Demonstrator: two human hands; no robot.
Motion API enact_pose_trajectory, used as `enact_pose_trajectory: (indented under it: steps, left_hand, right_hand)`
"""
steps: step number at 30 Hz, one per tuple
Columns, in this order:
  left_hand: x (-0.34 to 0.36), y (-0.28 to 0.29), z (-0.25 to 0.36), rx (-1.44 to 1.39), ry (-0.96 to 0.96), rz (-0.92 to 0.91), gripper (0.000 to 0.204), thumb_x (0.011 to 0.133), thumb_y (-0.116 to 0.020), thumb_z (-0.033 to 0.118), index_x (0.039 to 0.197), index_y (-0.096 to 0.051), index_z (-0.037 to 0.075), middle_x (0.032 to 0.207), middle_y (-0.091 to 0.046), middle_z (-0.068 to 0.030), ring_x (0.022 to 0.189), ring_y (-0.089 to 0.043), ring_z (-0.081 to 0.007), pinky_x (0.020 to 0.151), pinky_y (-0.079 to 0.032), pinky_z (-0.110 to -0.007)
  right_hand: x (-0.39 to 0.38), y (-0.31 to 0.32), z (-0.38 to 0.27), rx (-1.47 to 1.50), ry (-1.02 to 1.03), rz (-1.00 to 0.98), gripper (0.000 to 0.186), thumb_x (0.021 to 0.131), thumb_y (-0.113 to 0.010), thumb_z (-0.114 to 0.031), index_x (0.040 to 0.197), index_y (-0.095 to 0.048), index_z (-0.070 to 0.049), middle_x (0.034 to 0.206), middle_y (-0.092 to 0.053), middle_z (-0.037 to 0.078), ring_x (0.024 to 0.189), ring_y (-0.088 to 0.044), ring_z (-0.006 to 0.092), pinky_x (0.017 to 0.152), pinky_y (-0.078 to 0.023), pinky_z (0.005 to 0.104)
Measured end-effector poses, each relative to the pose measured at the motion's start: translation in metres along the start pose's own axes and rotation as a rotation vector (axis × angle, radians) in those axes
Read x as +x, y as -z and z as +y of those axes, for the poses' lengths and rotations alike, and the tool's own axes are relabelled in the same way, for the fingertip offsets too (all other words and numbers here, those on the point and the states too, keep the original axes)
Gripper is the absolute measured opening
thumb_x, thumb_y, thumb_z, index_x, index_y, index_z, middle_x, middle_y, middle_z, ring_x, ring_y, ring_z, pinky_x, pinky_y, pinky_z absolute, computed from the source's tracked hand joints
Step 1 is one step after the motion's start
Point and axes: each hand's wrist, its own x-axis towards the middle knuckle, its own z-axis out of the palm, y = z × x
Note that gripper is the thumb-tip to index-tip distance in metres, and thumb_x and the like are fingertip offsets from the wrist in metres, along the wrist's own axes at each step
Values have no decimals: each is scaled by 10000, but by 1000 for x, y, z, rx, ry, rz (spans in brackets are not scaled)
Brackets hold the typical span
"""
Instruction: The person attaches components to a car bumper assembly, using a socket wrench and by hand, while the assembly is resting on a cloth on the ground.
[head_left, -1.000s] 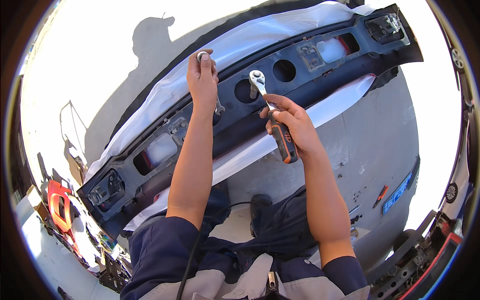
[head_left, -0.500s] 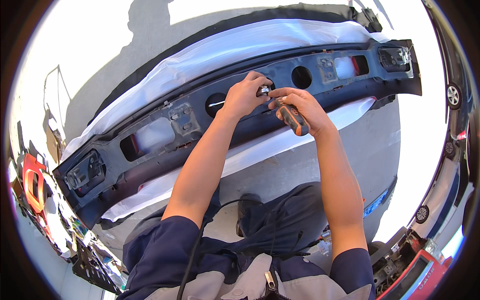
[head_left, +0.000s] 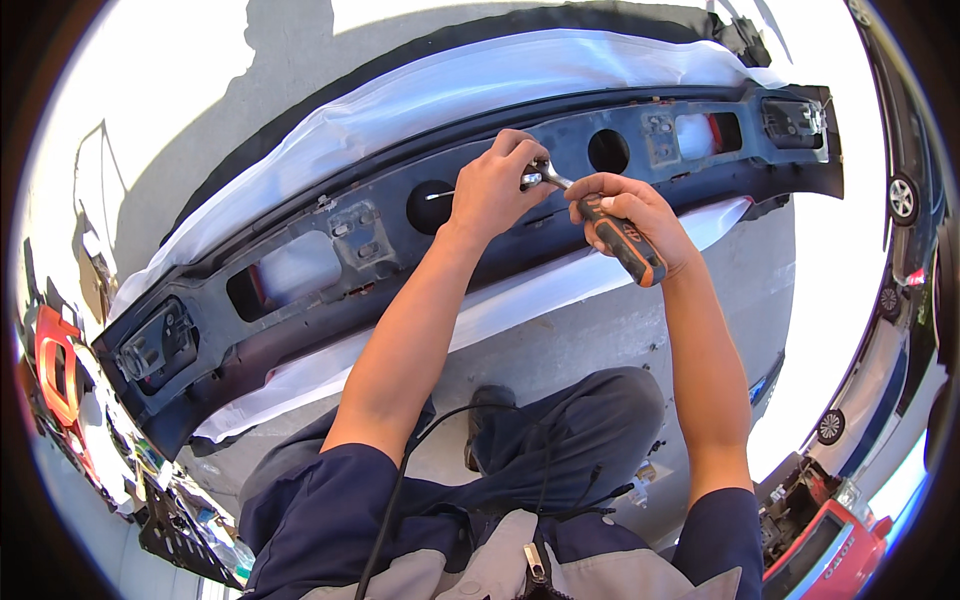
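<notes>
My right hand (head_left: 637, 218) is closed around the black and orange handle of a ratchet wrench (head_left: 634, 248). Its silver head reaches the fingertips of my left hand (head_left: 493, 186). Those fingers are bent and closed, with a shiny metal piece showing beside the thumb. A thin silver bar (head_left: 439, 196) sticks out from the other side of that hand; the palm hides its middle. Beneath both hands lies a long dark vehicle bumper (head_left: 480, 250), its inner side up, with round holes and rectangular openings.
White sheeting (head_left: 420, 90) lies along and under the bumper, over a dark cloth. A black cable (head_left: 392, 500) runs down my front. Parts and tools lie on the left, near an orange-red frame (head_left: 58, 365). A red vehicle part (head_left: 828, 550) is at lower right; cars (head_left: 905, 200) stand beyond.
My right hand has drawn to the right and slightly down with the ratchet wrench, and more of its silver head and neck shows. My left hand stays nearly in place over the bumper.
</notes>
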Motion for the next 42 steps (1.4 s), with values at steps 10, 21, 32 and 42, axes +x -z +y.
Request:
enact_pose_trajectory:
  steps: [10, 21, 32, 42]
  left_hand:
    - [2, -3, -3, 49, 77, -82, 310, 775, -787, 273, 1021, -673, 123, 1105, -619, -17, 895, -691, -239, 744, -561, -374]
    - [29, 11, -20, 228, 191, -301, 347, 869, -690, 419, 1079, -742, 148, 979, -589, -45, 866, -646, -240, 770, -527, -383]
    - [13, -9, -28, -21, 290, -175, 405, 810, -714, 179, 1207, -658, 117, 1165, -621, -67, 1010, -645, -318, 851, -511, -411]
    - [4, -14, -24, 138, 191, -38, 431, 799, -768, 280, 1165, -625, 102, 1086, -611, -94, 933, -674, -297, 778, -553, -412]
  right_hand:
    - [10, -7, -7, 121, -20, 48, 383, 900, -451, -148, 1156, -611, 88, 890, -636, 153, 619, -606, 119, 475, -515, 219]
    - [57, -21, -5, -12, 15, 192, 569, 985, -462, -485, 1165, -635, 27, 856, -686, 94, 626, -610, 118, 542, -483, 234]
    - [68, -38, 11, -37, 0, 269, 470, 965, -518, -489, 881, -632, -41, 674, -590, 27, 539, -551, 94, 508, -470, 230]
    - [53, -10, 13, 174, 78, 158, 427, 994, -465, -348, 1100, -647, 23, 757, -621, 85, 522, -545, 123, 482, -459, 252]
